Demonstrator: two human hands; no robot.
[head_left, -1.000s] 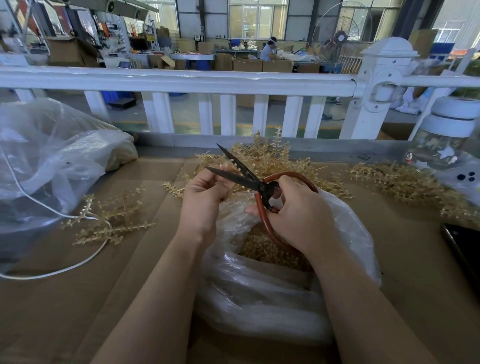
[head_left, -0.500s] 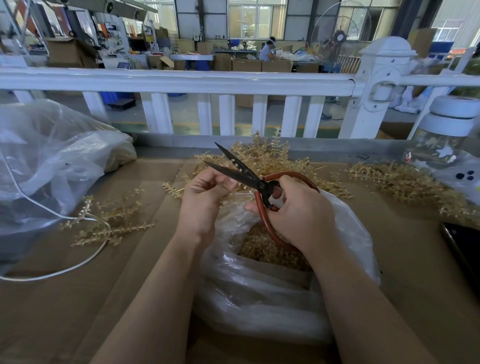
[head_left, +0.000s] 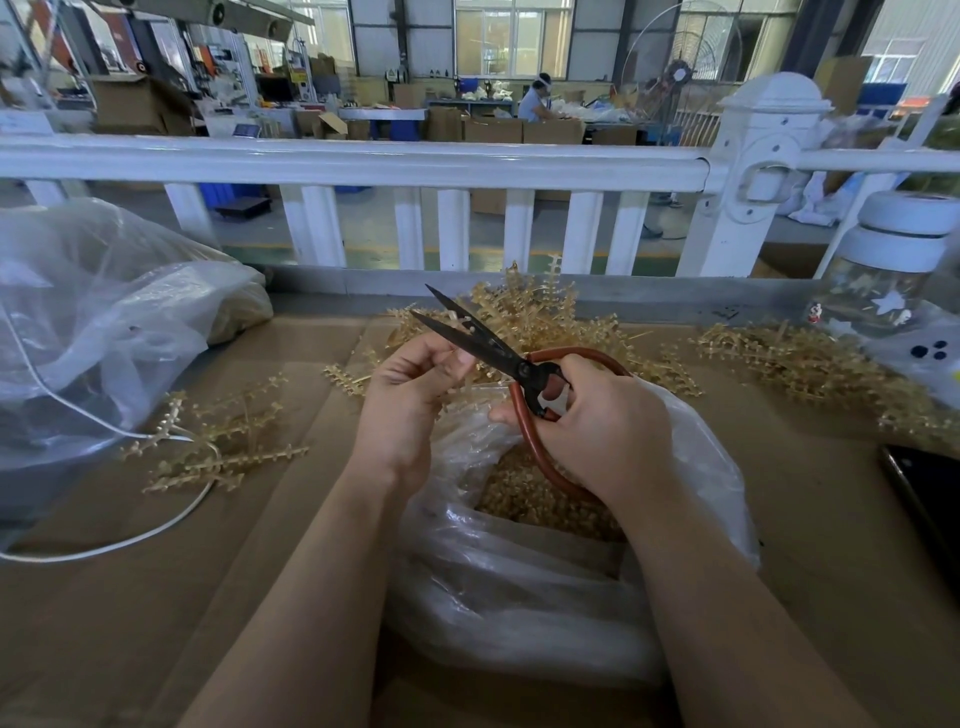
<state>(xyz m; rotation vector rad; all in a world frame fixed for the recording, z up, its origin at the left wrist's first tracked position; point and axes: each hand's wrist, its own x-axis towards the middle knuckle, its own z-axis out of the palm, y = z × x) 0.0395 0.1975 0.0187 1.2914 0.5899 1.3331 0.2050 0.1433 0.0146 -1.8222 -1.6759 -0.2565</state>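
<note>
Left hand (head_left: 410, 400): grip pinched on a thin gold plastic sprig (head_left: 462, 319), fingers curled, the stem tip raised between the blades.
Right hand (head_left: 602, 431): grip clenched round the red handle loops of the scissors (head_left: 498, 351).
Scissors: held above the tabletop, dark blades parted in a narrow V, tips pointing away and to the left, just short of the far edge.
Open bag (head_left: 519, 613): clear plastic, directly under both hands, its mouth rim beneath the right hand, with a heap of small gold cut pieces (head_left: 524, 499) inside.
Far pile (head_left: 545, 312): loose gold sprigs heaped against the far edge, just behind the blades.
Right pile (head_left: 810, 364): more sprigs spread toward the right, near a glass jar (head_left: 883, 280) with a white lid.
Left cluster (head_left: 223, 441): a few sprigs lying flat, well apart from the hands.
Big bag (head_left: 93, 322): crumpled clear plastic filling the left side, with a white cable (head_left: 130, 540) curving out from under it.
Phone (head_left: 930, 493): dark slab at the right, cut off by the picture's edge.
Tabletop (head_left: 156, 623): brown, bare between the cable and the left forearm, with another bare strip between the open bag and the phone.
Railing (head_left: 363, 161): white, with posts, running along just beyond the far edge.
</note>
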